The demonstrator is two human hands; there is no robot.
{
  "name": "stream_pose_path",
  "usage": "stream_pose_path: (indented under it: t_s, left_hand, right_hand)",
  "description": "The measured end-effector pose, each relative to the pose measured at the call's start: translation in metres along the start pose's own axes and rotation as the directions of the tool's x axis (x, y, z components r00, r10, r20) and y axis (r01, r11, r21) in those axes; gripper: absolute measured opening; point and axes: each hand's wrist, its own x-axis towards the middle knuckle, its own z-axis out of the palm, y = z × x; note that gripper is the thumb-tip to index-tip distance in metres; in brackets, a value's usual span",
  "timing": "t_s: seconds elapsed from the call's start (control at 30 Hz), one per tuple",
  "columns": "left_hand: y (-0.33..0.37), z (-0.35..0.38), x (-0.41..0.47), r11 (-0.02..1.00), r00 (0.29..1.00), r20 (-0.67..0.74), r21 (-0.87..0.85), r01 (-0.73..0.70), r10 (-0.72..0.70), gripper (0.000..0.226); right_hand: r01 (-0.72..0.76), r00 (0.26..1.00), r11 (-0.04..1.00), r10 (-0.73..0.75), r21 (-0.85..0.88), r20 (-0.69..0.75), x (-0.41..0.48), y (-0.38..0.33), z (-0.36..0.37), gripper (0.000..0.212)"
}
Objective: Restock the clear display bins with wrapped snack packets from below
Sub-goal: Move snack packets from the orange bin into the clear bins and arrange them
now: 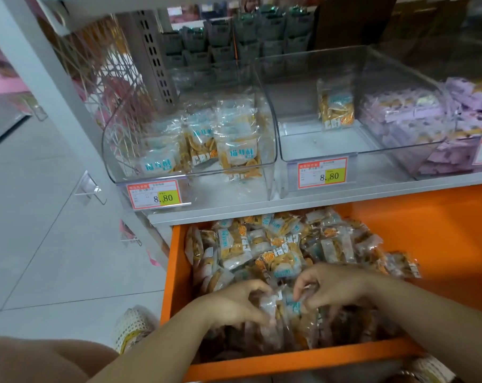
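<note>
An orange pull-out drawer (pixel 176 272) below the shelf is heaped with clear wrapped snack packets (pixel 275 247) of yellow crisps. My left hand (pixel 234 304) and my right hand (pixel 331 286) are both down in the heap, fingers curled round a bunch of packets (pixel 284 305) gathered between them. On the shelf above, the left clear bin (pixel 140 172) holds several of the same packets. The middle clear bin (pixel 303 153) holds a single packet (pixel 336 106) standing near its back.
A third clear bin (pixel 455 128) at the right is full of purple-wrapped packets. Price tags reading 8.80 (pixel 157 194) hang on the bin fronts. The grey shelf edge (pixel 261 208) overhangs the drawer's back. Tiled floor lies to the left, with a netted item (pixel 132 327) beside the drawer.
</note>
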Motion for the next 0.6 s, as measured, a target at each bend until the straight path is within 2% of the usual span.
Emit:
stream_pose_path:
  t_s: [0.07, 0.13, 0.2, 0.27, 0.37, 0.5, 0.53, 0.6]
  left_hand:
    - [0.017, -0.006, -0.015, 0.995, 0.993, -0.083, 0.047, -0.086, 0.089, 0.058]
    - [0.038, -0.013, -0.036, 0.970, 0.954, -0.194, 0.134, -0.203, 0.227, 0.055]
    - [0.062, -0.019, -0.061, 0.931, 0.888, -0.288, 0.185, -0.315, 0.358, 0.049]
    - [0.088, -0.024, -0.088, 0.874, 0.793, -0.373, 0.263, -0.408, 0.482, 0.047]
    - [0.128, -0.030, -0.123, 0.755, 0.617, -0.440, 0.446, -0.480, 0.652, 0.050]
    - [0.189, -0.050, -0.133, 0.583, 0.328, -0.482, 0.681, -0.443, 0.812, 0.056]
    - [0.206, -0.056, -0.127, 0.555, 0.287, -0.475, 0.720, -0.418, 0.832, 0.057]
    - [0.236, -0.067, -0.108, 0.549, 0.287, -0.469, 0.743, -0.383, 0.835, 0.056]
  right_hand:
    - [0.051, 0.996, 0.999, -0.051, -0.006, -0.079, -0.022, -0.015, -0.008, 0.021]
    - [0.128, 0.966, 0.988, -0.144, -0.089, -0.214, -0.047, -0.030, -0.015, 0.018]
    - [0.201, 0.905, 0.967, -0.244, -0.153, -0.350, -0.076, -0.047, -0.022, 0.015]
    - [0.296, 0.822, 0.936, -0.350, -0.189, -0.450, -0.107, -0.062, -0.028, 0.017]
    - [0.430, 0.650, 0.854, -0.518, -0.293, -0.556, -0.150, -0.081, -0.037, 0.022]
    - [0.496, 0.323, 0.744, -0.637, -0.448, -0.700, -0.173, -0.097, -0.066, 0.022]
    - [0.492, 0.246, 0.729, -0.642, -0.477, -0.726, -0.171, -0.099, -0.077, 0.024]
    - [0.472, 0.153, 0.719, -0.637, -0.511, -0.755, -0.159, -0.096, -0.099, 0.030]
